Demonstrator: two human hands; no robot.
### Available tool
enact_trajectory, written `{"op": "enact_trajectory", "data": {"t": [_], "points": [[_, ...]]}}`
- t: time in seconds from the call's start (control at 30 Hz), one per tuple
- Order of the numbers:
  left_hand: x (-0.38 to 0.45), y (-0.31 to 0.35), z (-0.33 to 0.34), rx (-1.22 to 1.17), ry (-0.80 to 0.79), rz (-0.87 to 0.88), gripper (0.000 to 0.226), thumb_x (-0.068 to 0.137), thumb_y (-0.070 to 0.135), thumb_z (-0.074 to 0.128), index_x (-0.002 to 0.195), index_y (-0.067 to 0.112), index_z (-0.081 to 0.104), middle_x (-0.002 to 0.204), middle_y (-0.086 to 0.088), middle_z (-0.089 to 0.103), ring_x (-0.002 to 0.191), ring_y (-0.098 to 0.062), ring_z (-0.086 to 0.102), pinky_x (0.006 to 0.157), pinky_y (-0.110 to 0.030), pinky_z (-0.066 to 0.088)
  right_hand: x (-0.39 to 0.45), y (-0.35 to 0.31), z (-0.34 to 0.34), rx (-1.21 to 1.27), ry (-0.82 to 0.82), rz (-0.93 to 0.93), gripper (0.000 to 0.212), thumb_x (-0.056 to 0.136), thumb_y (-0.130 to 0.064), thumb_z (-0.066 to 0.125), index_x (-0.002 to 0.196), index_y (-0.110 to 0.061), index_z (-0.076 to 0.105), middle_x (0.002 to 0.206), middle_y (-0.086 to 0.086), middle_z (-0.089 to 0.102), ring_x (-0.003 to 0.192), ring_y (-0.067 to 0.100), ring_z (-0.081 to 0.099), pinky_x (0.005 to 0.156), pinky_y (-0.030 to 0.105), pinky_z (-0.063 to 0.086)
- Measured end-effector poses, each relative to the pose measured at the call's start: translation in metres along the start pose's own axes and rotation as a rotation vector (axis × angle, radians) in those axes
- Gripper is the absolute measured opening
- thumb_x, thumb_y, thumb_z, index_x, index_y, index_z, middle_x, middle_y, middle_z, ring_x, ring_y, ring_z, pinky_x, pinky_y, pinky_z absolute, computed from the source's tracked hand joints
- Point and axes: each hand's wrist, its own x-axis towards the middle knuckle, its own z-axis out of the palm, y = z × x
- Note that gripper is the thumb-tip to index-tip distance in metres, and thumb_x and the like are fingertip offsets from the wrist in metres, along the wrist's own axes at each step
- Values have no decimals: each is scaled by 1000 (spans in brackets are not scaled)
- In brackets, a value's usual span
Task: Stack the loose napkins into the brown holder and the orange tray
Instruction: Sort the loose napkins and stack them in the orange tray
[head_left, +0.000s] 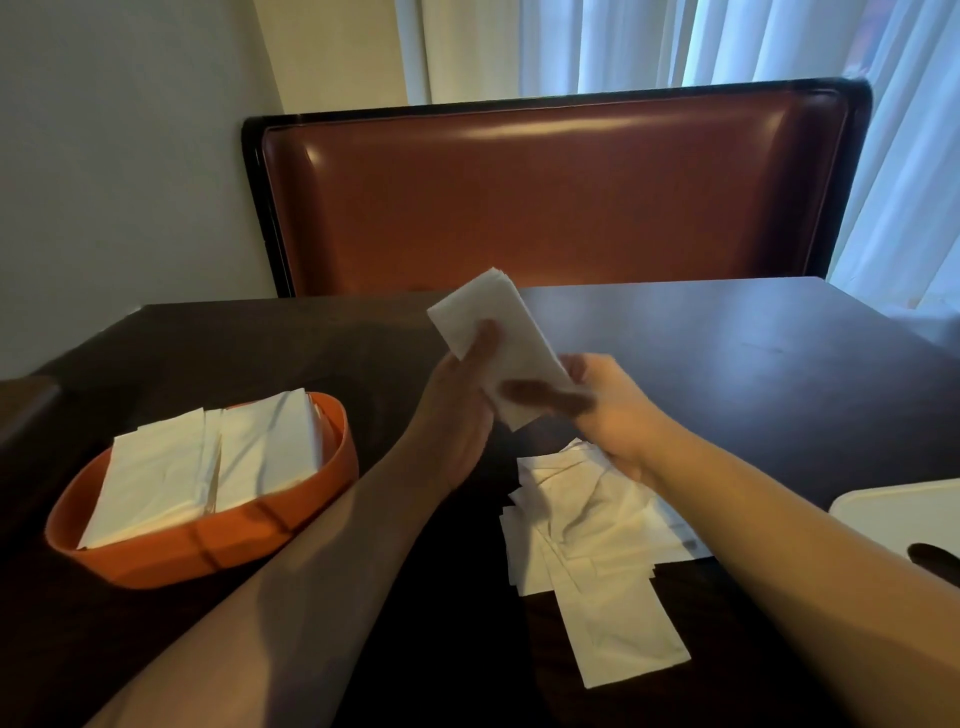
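On the left of the dark wooden bench (727, 332), the oval orange plastic tray (291, 525) already holds two napkin rows. The left hand (462, 410) and right hand (602, 410) each pinch one small bundle of white folded paper napkins (498, 327) in their grip above the bench, apparently squaring it. Next it likely needs carrying left to the tray. Loose white napkins (587, 525) remain below. No writing is visible.

White folded napkins (498, 343) and white loose napkins (597, 545); orange tray (208, 551) with white napkin stacks (208, 467); dark brown table (727, 364); reddish-brown booth seat (545, 208), black-trimmed; white curtains (675, 47); cream wall (114, 156).
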Motion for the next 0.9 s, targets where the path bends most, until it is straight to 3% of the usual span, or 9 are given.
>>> {"op": "enact_trajectory", "data": {"t": [0.1, 0.2, 0.27, 0.37, 0.5, 0.63, 0.77, 0.9], "points": [[0, 1, -7, 83, 95, 83, 45, 81, 23, 73, 121, 6, 60, 118, -24, 61, 115, -40, 58, 100, -55, 46, 12, 9, -19, -197, 132, -152, 19, 78, -27, 82, 85, -15, 70, 74, -9, 70, 65, 1, 63, 60, 14, 47], [-1, 1, -15, 197, 199, -24, 41, 78, 1, 73, 116, 12, 66, 115, -14, 68, 111, -30, 63, 99, -53, 51, 19, 29, -38, -367, 73, -107, 19, 77, -27, 84, 82, -20, 67, 71, -15, 66, 64, 0, 60, 59, 19, 48], [0, 2, -18, 250, 229, -127, 41, 80, -7, 68, 115, 14, 65, 113, -9, 67, 112, -29, 62, 94, -50, 55, 19, 40, -42, -494, 13, -19, 38, 70, -45, 85, 97, -24, 69, 91, -11, 68, 85, 8, 65, 75, 36, 57], [1, 1, -17, 402, 198, -156, 42, 80, -9, 65, 111, 19, 64, 111, -4, 65, 110, -24, 60, 92, -44, 56, 25, 54, -40, -591, -23, -2, 71, 52, -79, 75, 107, -35, 68, 102, -8, 66, 107, 23, 57, 92, 56, 49], [-1, -2, -13, 582, 115, -135, 45, 80, -8, 58, 110, 26, 58, 111, -2, 59, 108, -21, 55, 92, -38, 54, 35, 67, -38, -525, -7, -22, 73, 49, -79, 76, 108, -37, 69, 102, -8, 69, 108, 21, 59, 93, 52, 50], [-3, 0, -11, 537, 95, -147, 44, 78, -10, 52, 109, 17, 66, 110, -7, 62, 108, -28, 55, 97, -46, 50, 36, 67, -38, -437, -40, -46, 86, 43, -85, 76, 115, -39, 67, 108, -9, 70, 110, 18, 61, 95, 50, 52], [-4, 1, -10, 551, 54, -169, 46, 76, -6, 54, 116, 15, 63, 115, -10, 63, 113, -30, 56, 99, -45, 48, 31, 58, -37, -381, -51, -65, 76, 54, -59, 88, 120, -30, 67, 107, -11, 72, 105, 10, 67, 94, 40, 55], [-6, 0, -6, 600, 103, -131, 35, 84, -9, 52, 110, 11, 65, 111, -16, 66, 98, -22, 60, 92, -39, 52, 23, 52, -34, -284, -65, -69, 28, 77, -14, 84, 101, -20, 71, 76, -23, 71, 71, -7, 65, 63, 9, 47]]}}
